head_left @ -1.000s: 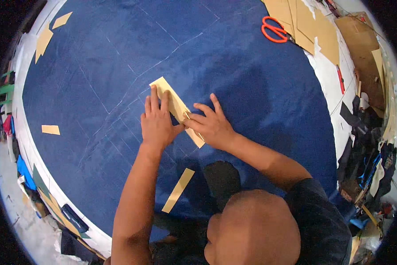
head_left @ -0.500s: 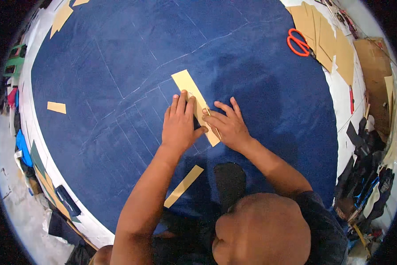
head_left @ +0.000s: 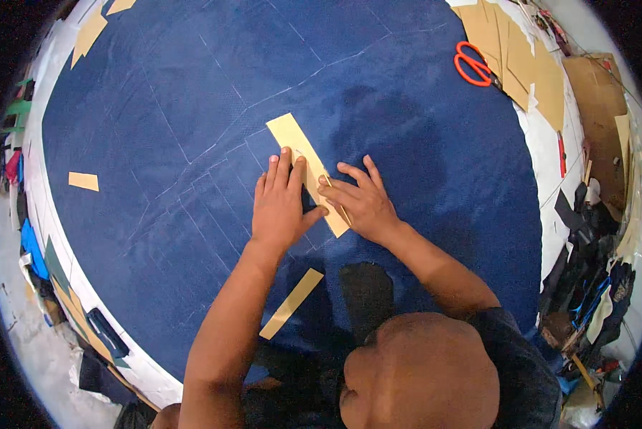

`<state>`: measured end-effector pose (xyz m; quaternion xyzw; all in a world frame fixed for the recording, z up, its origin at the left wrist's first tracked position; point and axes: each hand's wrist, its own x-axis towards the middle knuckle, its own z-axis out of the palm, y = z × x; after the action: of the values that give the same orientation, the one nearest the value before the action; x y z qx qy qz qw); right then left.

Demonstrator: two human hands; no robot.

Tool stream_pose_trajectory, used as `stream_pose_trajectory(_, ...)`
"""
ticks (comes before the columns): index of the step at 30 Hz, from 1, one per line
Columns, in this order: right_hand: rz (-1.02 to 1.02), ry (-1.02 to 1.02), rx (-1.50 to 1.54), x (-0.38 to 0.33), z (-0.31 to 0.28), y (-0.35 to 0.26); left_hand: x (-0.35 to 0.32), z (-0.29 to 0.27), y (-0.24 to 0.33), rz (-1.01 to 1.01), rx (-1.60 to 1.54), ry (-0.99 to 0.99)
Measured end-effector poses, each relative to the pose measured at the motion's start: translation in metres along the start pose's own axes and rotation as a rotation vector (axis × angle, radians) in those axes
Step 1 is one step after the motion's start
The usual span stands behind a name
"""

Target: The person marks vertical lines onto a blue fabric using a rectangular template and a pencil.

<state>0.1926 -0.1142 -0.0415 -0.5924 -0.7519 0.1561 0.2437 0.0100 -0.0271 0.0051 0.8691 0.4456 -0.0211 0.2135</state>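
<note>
A long yellowish card strip (head_left: 283, 129) lies slantwise on dark blue cloth (head_left: 435, 243) marked with thin white lines. My left hand (head_left: 279, 205) rests on the strip's left side, fingers stretched out and spread, thumb across its lower part. At the strip's right edge, my right hand (head_left: 364, 205) pinches a thin, pale, pencil-like stick (head_left: 345, 212) between thumb and forefinger; its other fingers are partly lifted. The stick lies along the edge, and its exact kind is too small to tell.
A shorter card strip (head_left: 292, 304) lies near my left forearm, and a small card piece (head_left: 84, 181) at far left. Orange-handled scissors (head_left: 472, 64) lie by several card patterns (head_left: 546, 86) at upper right. Dark scraps (head_left: 582, 236) heap along the right side.
The whole view has shifted slightly, so things appear a little farther left. Both hands remain at the card strip, with the stick still in my right hand.
</note>
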Motion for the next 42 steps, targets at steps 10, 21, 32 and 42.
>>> stream_pose_trajectory(10, 0.075, -0.015, 0.057, 0.01, -0.013, -0.003, 0.006, -0.013, 0.026, -0.143, 0.117, -0.124)
stream_pose_trajectory(21, 0.239, 0.212, 0.441, 0.057, -0.023, 0.003, 0.007, -0.01, 0.028, -0.122, 0.176, -0.136)
stream_pose_trajectory(32, 0.182, 0.142, 0.306, 0.053, -0.021, 0.008, 0.005, -0.007, 0.022, -0.097, 0.15, -0.112)
stream_pose_trajectory(42, 0.219, 0.155, 0.34, 0.053, -0.022, 0.005, 0.005, -0.008, 0.022, -0.113, 0.141, -0.139)
